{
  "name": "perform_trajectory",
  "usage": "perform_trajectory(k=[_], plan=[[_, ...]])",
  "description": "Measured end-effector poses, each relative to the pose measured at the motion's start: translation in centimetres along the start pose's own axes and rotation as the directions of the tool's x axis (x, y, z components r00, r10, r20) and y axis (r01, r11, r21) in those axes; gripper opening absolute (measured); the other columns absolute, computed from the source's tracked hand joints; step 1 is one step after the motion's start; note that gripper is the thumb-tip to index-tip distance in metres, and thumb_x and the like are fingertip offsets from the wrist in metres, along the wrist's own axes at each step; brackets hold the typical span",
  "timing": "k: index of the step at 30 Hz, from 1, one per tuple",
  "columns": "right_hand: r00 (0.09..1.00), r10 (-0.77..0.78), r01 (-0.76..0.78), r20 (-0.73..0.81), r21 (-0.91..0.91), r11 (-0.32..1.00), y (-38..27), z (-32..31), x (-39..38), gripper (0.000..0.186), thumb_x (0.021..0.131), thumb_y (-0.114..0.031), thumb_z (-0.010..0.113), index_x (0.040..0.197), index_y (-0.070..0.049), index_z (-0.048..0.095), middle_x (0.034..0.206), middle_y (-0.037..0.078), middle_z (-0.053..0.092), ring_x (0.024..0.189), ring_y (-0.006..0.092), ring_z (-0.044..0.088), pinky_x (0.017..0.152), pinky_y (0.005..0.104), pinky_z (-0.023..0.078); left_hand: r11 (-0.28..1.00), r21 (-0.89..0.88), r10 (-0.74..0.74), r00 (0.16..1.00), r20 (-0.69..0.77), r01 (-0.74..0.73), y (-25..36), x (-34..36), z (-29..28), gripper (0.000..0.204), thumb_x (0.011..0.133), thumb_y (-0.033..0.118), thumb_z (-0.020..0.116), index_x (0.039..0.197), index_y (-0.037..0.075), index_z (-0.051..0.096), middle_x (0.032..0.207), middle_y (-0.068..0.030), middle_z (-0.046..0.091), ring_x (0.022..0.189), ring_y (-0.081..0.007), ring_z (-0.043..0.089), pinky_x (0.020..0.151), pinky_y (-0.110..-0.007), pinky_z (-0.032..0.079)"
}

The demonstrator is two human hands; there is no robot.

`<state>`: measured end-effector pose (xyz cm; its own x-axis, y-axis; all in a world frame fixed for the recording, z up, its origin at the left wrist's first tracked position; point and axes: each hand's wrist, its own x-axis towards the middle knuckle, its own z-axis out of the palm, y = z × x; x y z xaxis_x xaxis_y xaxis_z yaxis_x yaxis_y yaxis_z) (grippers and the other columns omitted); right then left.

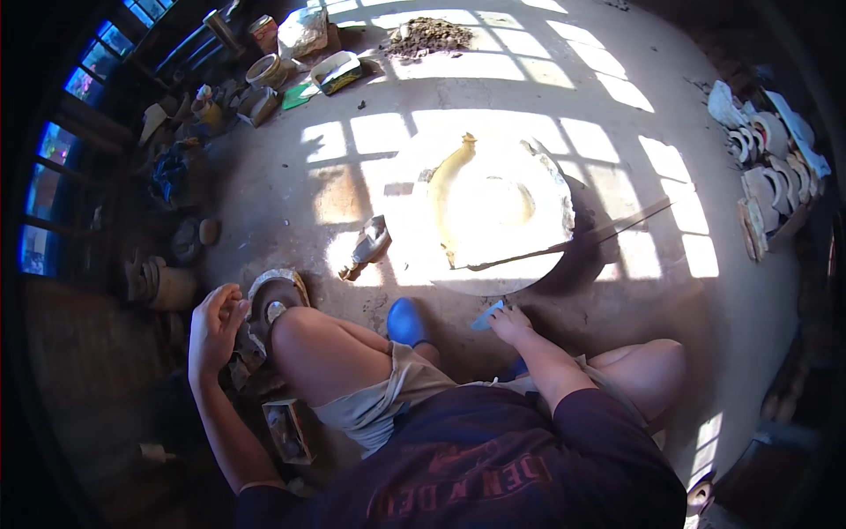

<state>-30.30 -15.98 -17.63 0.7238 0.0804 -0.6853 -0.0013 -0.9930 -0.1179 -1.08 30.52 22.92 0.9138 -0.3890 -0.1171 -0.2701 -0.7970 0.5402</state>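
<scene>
My right hand (511, 324) grips a thin, light blue flat scraper (487, 316) between thumb and fingers, low in front of the round white board (511, 284). On that board, in glaring sunlight, rests a pale plaster mould (557, 203) with a round hollow and a curved strip of tan clay (448, 189) along its left side. My left hand (216, 328) is raised beside my left knee, fingers loosely bent and nothing visible in them. Close to it, a second mould (295, 280) lined with dark clay sits on the floor, partly hidden by my knee.
A grey-brown lumpy bundle (366, 247) lies left of the board. Boxes, a bucket (266, 70) and a green-sided tray (337, 72) stand at the far left. Crumbled clay (427, 39) is heaped at the back. Curved mould pieces (775, 176) are stacked at right.
</scene>
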Motion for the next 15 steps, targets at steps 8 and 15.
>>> perform_trajectory(k=[8,15], plan=[[0.976,-0.039,0.083,-0.212,0.203,0.976,1.7,2.7,2.2,0.032,0.103,-0.019,0.049,0.131,-0.016,0.064,0.145,0.011,0.055,0.138,0.0316,0.052,0.111,0.0479,0.046,0.972,-0.187,0.168,0.977,0.129,-0.143,11.7,6.4,6.6,0.046,0.103,0.031,0.072,0.132,-0.004,0.065,0.122,-0.0163,0.072,0.103,-0.021,0.071,0.092,-0.034,0.057],[0.936,0.113,0.004,-0.334,0.33,0.944,2.8,7.0,1.4,0.036,0.104,-0.021,0.047,0.135,-0.012,0.064,0.157,0.014,0.05,0.142,0.0352,0.05,0.115,0.049,0.043,0.845,-0.535,0.082,0.994,0.074,-0.03,18.4,16.6,27.0,0.067,0.109,0.041,0.054,0.158,-0.002,0.038,0.141,-0.028,0.061,0.134,-0.0338,0.058,0.114,-0.041,0.045]])
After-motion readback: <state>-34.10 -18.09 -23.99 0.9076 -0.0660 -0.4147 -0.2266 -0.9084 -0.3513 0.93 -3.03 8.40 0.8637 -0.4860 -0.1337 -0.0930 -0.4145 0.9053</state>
